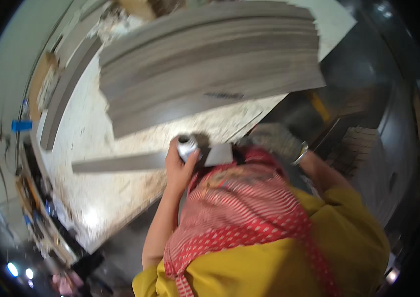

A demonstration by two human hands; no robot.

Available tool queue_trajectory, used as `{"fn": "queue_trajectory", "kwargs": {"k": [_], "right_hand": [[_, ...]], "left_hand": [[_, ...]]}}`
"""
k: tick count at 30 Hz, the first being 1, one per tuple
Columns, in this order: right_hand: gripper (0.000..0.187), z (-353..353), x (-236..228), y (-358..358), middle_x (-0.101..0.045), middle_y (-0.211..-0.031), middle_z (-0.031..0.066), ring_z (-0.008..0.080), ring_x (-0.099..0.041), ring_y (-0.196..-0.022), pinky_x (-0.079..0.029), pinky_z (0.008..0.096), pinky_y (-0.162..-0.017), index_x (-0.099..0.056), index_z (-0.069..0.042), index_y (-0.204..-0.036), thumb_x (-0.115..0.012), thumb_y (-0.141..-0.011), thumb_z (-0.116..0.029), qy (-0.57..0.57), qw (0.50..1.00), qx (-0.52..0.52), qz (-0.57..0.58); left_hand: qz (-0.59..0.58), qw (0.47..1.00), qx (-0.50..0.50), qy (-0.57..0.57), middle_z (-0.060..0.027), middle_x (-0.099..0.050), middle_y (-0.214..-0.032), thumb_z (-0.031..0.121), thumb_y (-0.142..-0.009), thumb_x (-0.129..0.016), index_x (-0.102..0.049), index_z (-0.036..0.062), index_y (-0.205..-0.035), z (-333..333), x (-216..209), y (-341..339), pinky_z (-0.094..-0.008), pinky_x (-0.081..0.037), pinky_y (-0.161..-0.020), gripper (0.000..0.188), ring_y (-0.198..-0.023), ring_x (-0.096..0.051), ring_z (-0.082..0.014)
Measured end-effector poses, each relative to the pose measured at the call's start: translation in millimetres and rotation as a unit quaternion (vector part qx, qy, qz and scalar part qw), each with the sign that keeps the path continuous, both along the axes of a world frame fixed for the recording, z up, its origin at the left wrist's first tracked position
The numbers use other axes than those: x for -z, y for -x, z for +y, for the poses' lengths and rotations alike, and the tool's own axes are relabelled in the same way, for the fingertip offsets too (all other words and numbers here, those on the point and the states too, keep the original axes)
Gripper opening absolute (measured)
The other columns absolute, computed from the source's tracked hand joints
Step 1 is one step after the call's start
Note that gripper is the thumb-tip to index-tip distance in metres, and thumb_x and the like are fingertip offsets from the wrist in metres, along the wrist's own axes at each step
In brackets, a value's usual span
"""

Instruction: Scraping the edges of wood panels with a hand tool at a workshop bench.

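Observation:
My bare left hand (179,166) is wrapped round a short, silvery-white cylinder with a dark hole in its top (187,144). Beneath that hand lies a narrow grey-brown wooden strip (121,163), reaching left across the table. A flat, light-grey piece (219,155) shows just right of the hand, close to my apron; whether it belongs to the strip or is a separate blade is unclear. My right hand (275,139) wears a grey work glove and is at the table's near edge, beside a small dark part. Its fingers are blurred and partly hidden.
A broad stack of grey-brown boards (215,64) covers the far part of the pale, worn table (96,198). Another long board (69,94) lies along the left side. Further left is a blue object (22,125). Stacked pieces (358,148) stand low on the right.

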State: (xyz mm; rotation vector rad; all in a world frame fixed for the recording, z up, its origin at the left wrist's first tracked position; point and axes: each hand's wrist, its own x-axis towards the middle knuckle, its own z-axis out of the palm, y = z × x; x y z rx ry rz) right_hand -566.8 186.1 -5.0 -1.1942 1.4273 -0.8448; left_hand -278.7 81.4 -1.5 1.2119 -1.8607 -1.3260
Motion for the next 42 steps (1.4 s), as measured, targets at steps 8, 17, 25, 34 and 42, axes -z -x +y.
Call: {"fn": "queue_trajectory", "kwargs": {"k": [8, 17, 25, 34, 42], "right_hand": [[0.041, -17.8, -27.2, -37.2, -0.057, -0.088, 0.0025, 0.0042, -0.051, -0.064, -0.044, 0.0186, -0.052, -0.050, -0.004, -0.128, -0.056, -0.091, -0.020, -0.015, 0.952, 0.087, -0.294], [0.062, -57.4, -68.1, -71.3, -0.052, -0.119, 0.0173, 0.0312, -0.055, -0.107, -0.042, 0.0414, -0.094, -0.046, -0.003, -0.127, -0.060, -0.084, -0.045, 0.256, 0.946, -0.040, 0.196], [0.059, -71.1, -64.6, -81.3, -0.053, -0.104, 0.0160, 0.0338, -0.059, -0.093, -0.048, 0.0435, -0.077, -0.051, -0.003, -0.115, -0.067, -0.076, -0.045, 0.271, 0.953, -0.013, 0.136], [0.059, -68.0, -72.8, -43.8, -0.056, -0.106, 0.0146, 0.0330, -0.057, -0.100, -0.043, 0.0457, -0.093, -0.056, -0.003, -0.113, -0.072, -0.075, -0.045, 0.276, 0.933, 0.076, 0.217], [0.049, -68.7, -89.9, 6.8, -0.060, -0.099, 0.0154, 0.0288, -0.060, -0.096, -0.047, 0.0426, -0.083, -0.058, -0.004, -0.112, -0.072, -0.076, -0.035, 0.117, 0.948, 0.166, 0.246]], "left_hand": [[0.139, 0.985, -0.056, -0.086, -0.0088, -0.050, -0.118, -0.003, -0.079, -0.064, -0.040, 0.0030, -0.130, 3.8, -21.2, -0.5, -0.0301, -0.043, -0.094, 0.057, -0.107, -0.052, -0.0173], [0.151, 0.981, -0.043, -0.117, -0.0117, -0.047, -0.127, -0.009, -0.073, -0.070, -0.030, 0.0093, -0.138, 4.7, -47.5, 32.1, -0.0316, -0.042, -0.096, 0.079, -0.115, -0.049, -0.0216], [0.066, 0.997, 0.013, -0.041, -0.0123, -0.041, -0.133, -0.012, -0.072, -0.069, -0.014, 0.0111, -0.148, -2.4, -48.1, 34.2, -0.0318, -0.038, -0.102, 0.096, -0.119, -0.047, -0.0221], [-0.269, 0.955, 0.099, 0.079, -0.0201, -0.043, -0.134, 0.015, -0.062, -0.084, -0.034, 0.0018, -0.139, -34.1, -42.5, -94.5, -0.0431, -0.034, -0.102, 0.093, -0.124, -0.041, -0.0356], [-0.419, 0.872, 0.117, 0.223, -0.0252, -0.044, -0.131, 0.027, -0.063, -0.082, -0.048, 0.0075, -0.127, -82.3, -16.9, -186.9, -0.0504, -0.035, -0.099, 0.075, -0.121, -0.042, -0.0434]]}}
